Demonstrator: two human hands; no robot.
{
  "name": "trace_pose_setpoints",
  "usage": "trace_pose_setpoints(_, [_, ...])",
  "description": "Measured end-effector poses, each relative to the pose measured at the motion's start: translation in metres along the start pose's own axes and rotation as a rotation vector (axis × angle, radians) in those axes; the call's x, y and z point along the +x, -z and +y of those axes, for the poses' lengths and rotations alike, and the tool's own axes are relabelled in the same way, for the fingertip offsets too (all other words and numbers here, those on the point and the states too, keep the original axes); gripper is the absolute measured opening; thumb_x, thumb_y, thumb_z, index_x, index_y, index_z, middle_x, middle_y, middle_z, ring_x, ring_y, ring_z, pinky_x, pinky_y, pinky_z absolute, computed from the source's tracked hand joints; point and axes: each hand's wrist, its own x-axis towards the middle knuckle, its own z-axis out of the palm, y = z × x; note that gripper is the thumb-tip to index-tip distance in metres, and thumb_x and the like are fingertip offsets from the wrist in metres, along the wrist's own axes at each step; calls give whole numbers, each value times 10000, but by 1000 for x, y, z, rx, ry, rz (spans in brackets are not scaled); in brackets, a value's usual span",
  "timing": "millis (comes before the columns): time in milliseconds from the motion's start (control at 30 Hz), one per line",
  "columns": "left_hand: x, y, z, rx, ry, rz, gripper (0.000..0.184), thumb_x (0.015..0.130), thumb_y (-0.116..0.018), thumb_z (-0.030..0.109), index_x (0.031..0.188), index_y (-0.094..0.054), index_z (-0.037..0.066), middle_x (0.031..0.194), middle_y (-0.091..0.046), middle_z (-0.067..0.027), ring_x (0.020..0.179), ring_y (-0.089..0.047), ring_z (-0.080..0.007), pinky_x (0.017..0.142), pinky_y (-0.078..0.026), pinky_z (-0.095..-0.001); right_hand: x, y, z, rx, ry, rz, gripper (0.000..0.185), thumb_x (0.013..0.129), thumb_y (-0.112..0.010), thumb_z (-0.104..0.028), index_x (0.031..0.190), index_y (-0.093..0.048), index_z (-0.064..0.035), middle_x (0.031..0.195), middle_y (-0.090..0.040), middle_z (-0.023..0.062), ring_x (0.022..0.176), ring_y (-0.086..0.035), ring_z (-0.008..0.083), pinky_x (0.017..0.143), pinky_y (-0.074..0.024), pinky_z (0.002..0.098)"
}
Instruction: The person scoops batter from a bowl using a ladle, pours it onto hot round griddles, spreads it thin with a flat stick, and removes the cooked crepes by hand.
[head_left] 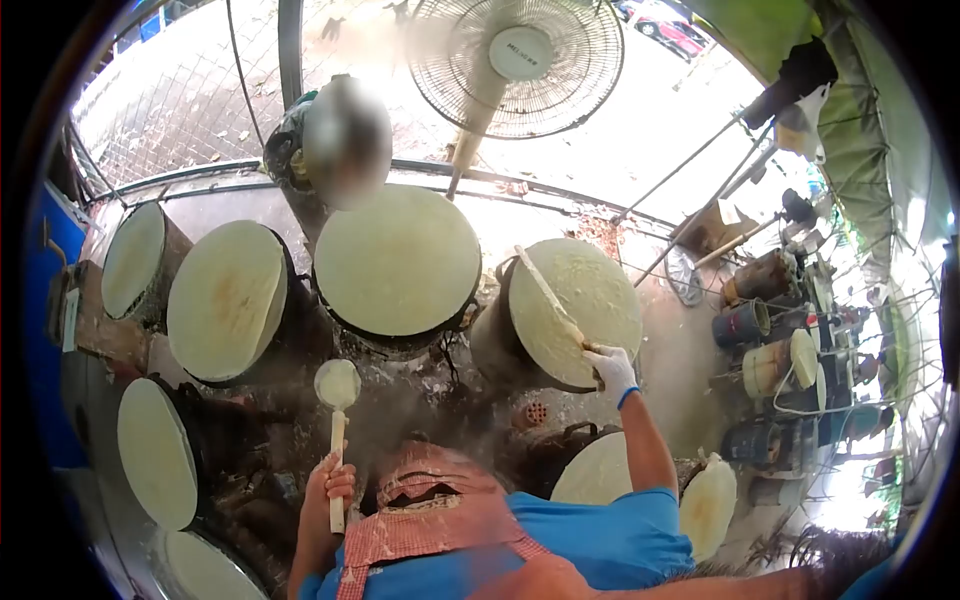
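My left hand (328, 482) is closed around the wooden handle of a ladle (338, 383). Pale batter fills or coats its round bowl, held near the front of the central pan. My right hand (611, 370), in a white glove with a blue band at the wrist, grips a long flat wooden spreader (545, 290). The spreader lies across a round griddle (590, 300) whose surface carries a wet, uneven layer of pale batter. The griddle on its left (397, 260) bears a smooth pale round sheet.
Around me stand several more round griddles, one with a browned sheet (228, 300). A large fan (520, 55) stands beyond them, beside a person (290, 150) with a blurred head. Buckets and pots (775, 365) crowd the right side. Steam hangs over the sooty middle.
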Motion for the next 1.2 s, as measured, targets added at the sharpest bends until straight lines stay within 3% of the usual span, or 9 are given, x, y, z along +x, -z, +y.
trace_pose_setpoints(200, [1, -2, -1, -95, 111, 24, 296, 989, -365, 208, 1234, -400, 47, 633, -336, -12, 442, -336, -78, 368, -320, -225, -60, -2, -15, -99, 91, -10, 308, 806, -599, -226, 1047, -667, -48, 501, -437, -30, 392, -414, 66, 353, -299, 252])
trace_pose_setpoints(300, [-4, 9, 1, -114, 128, 97, 258, 954, -459, 238, 759, -371, 94, 628, -349, 6, 408, -299, -52, 325, -261, -185, -43, 7, 33, 122, 57, -246, 241, 813, -591, -128, 1024, -667, -41, 502, -451, -53, 366, -347, 35, 341, -223, 225])
trace_pose_setpoints(433, [-20, 38, -7, -97, -29, 69, 226, 949, -469, 235, 796, -376, 97, 631, -367, 4, 410, -304, -46, 321, -260, -185, -13, -56, 52, 234, 324, -242, 413, 777, -616, -107, 1171, -574, 7, 658, -518, -7, 546, -495, 115, 459, -402, 261])
trace_pose_setpoints(500, [-30, 43, -14, -122, -87, 87, 208, 948, -471, 231, 821, -366, 104, 636, -374, 3, 415, -309, -42, 320, -260, -183, -49, -115, -16, -144, 376, -253, 383, 767, -645, -176, 1108, -596, -9, 683, -555, 17, 624, -547, 161, 551, -445, 290])
trace_pose_setpoints(700, [-96, 72, -25, -34, -207, 122, 204, 947, -460, 220, 796, -386, 105, 574, -345, 14, 421, -311, -43, 330, -274, -176, -23, -323, -54, -866, 1316, -223, 292, 724, -659, -330, 883, -589, -95, 773, -627, 122, 692, -615, 333, 607, -484, 435])
trace_pose_setpoints(767, [-123, 88, -23, -35, -197, 119, 351, 958, -443, 282, 681, -385, 74, 527, -326, 9, 406, -298, -54, 330, -272, -187, -36, -385, -75, -900, 1461, -180, 284, 699, -666, -284, 914, -586, -116, 802, -605, 106, 674, -614, 311, 617, -485, 436])
trace_pose_setpoints(900, [-174, 118, -18, -142, -266, 175, 183, 936, -469, 195, 798, -377, 117, 573, -349, 17, 440, -325, -53, 353, -289, -184, -52, -482, -124, -830, 1767, -196, 512, 679, -684, -246, 1151, -514, -148, 1080, -527, 109, 734, -614, 300, 630, -492, 426])
trace_pose_setpoints(1000, [-200, 153, -8, -62, -248, -1, 177, 924, -491, 164, 799, -375, 117, 568, -350, 17, 439, -324, -60, 358, -300, -193, -63, -526, -155, -1069, 1803, -253, 557, 703, -678, -264, 1213, -474, -172, 1153, -507, 120, 791, -610, 318, 662, -504, 415])
trace_pose_setpoints(1200, [-224, 142, 3, -197, -351, 158, 173, 907, -512, 134, 807, -372, 120, 560, -346, 15, 424, -317, -67, 337, -297, -214, -33, -574, -182, -1150, 1774, -424, 372, 699, -652, -268, 1021, -554, -110, 980, -569, 131, 799, -605, 302, 689, -495, 421])
